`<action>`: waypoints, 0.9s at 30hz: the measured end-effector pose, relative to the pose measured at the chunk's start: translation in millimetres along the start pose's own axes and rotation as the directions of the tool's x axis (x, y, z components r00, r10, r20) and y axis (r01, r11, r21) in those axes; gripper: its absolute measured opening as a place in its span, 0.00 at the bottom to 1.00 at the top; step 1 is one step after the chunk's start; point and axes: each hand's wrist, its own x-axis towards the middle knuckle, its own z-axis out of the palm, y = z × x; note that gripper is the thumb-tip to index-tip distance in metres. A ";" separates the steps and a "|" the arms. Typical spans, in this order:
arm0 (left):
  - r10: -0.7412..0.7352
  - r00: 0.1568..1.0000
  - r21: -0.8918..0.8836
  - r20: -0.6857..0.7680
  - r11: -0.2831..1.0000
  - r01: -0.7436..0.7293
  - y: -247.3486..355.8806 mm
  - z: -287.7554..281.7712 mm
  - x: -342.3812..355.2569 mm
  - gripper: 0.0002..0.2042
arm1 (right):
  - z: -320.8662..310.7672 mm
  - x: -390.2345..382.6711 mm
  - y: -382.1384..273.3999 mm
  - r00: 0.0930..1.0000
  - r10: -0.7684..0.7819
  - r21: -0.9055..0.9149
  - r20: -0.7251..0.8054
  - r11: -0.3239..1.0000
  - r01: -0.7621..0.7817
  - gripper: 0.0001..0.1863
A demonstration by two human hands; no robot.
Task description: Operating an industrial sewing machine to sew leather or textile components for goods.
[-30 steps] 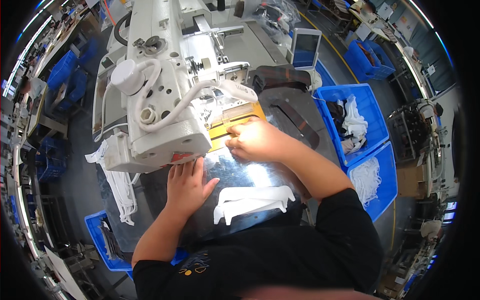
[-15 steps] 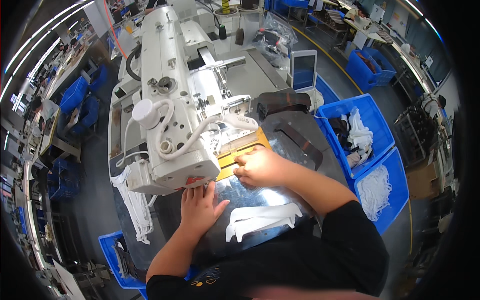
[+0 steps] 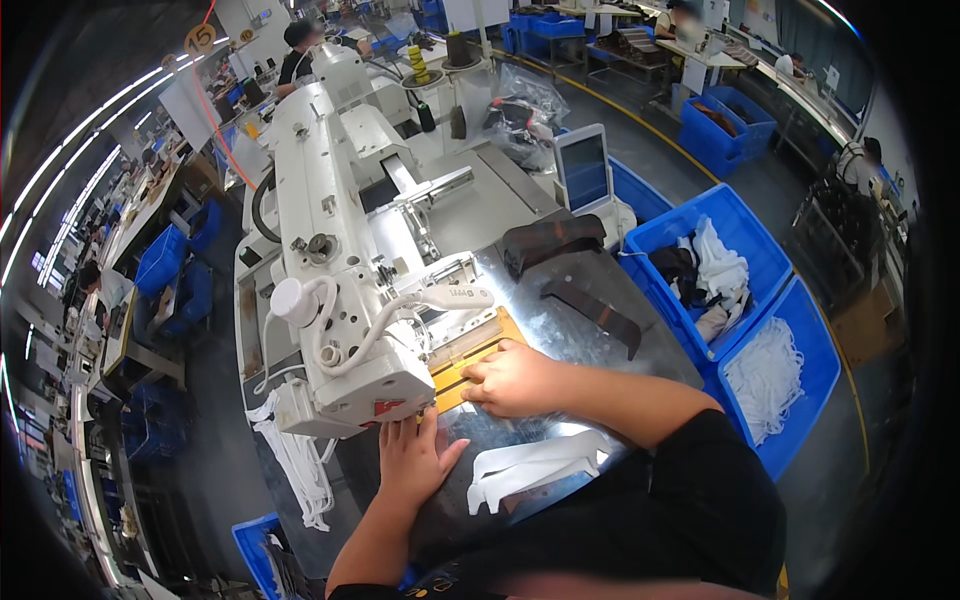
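My right hand (image 3: 517,381) rests on the yellow template plate (image 3: 508,328) at the front of a white sewing machine (image 3: 330,250). Its fingers are bent down onto the plate, and whatever lies beneath them is hidden. My left hand (image 3: 412,462) lies flat on the metal table top just under the machine head, fingers stretched forward and thumb apart. Its fingertips touch or nearly touch the lower edge of the head. Closer to my body, several curved white fabric pieces (image 3: 540,465) lie in a loose stack, untouched.
White straps (image 3: 295,470) hang over the table's left edge. Dark curved pieces (image 3: 595,315) lie right of the plate, near a small screen (image 3: 583,170). Blue bins (image 3: 775,262) with white and black cloth stand at the right, another blue bin (image 3: 252,560) at lower left.
The whole view has tilted, so the machine and table sit lower in the picture. Both hands keep nearly the same places against the plate and the machine head.
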 end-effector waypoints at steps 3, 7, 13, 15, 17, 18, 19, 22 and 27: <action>-0.016 0.999 -0.047 0.043 0.999 0.018 -2.5 -0.4 0.2 0.37 | 0.9 0.4 2.5 1.000 0.014 0.068 -0.013 0.998 -0.013 0.18; 0.006 1.000 0.007 -0.007 1.000 -0.006 -1.9 -7.3 1.3 0.37 | -1.3 0.0 6.4 0.998 0.054 0.046 0.037 0.997 -0.056 0.17; 0.005 1.000 -0.029 0.013 1.000 -0.005 -9.1 -5.7 -2.5 0.38 | 1.4 -2.4 5.1 0.995 0.023 0.124 -0.093 0.992 -0.011 0.13; 0.003 1.000 -0.027 0.020 1.000 -0.002 -10.6 -5.6 -3.7 0.38 | 1.9 -1.4 4.7 0.998 0.027 0.117 -0.060 0.993 -0.020 0.13; -0.009 0.998 -0.053 0.066 0.999 0.012 -12.8 -5.9 -4.9 0.40 | 3.5 -1.1 3.4 0.997 0.019 0.127 -0.073 0.992 -0.009 0.13; -0.010 0.998 -0.053 0.066 0.999 0.013 -12.9 -6.8 -5.1 0.40 | 4.1 -0.6 3.2 0.996 0.009 0.138 -0.086 0.990 0.003 0.13; -0.010 0.998 -0.042 0.065 0.999 0.013 -12.5 -8.6 -5.1 0.40 | 3.8 0.3 3.0 0.996 0.009 0.138 -0.086 0.990 0.003 0.13; -0.005 0.998 -0.038 0.055 0.999 0.007 -14.2 -9.5 -4.4 0.40 | 2.0 3.8 1.6 1.000 0.018 0.122 0.000 0.992 -0.018 0.15; 0.004 0.999 -0.044 0.042 0.999 -0.003 -17.8 -8.9 -4.3 0.40 | 5.2 3.8 -1.8 0.999 -0.012 0.100 -0.034 0.995 0.015 0.15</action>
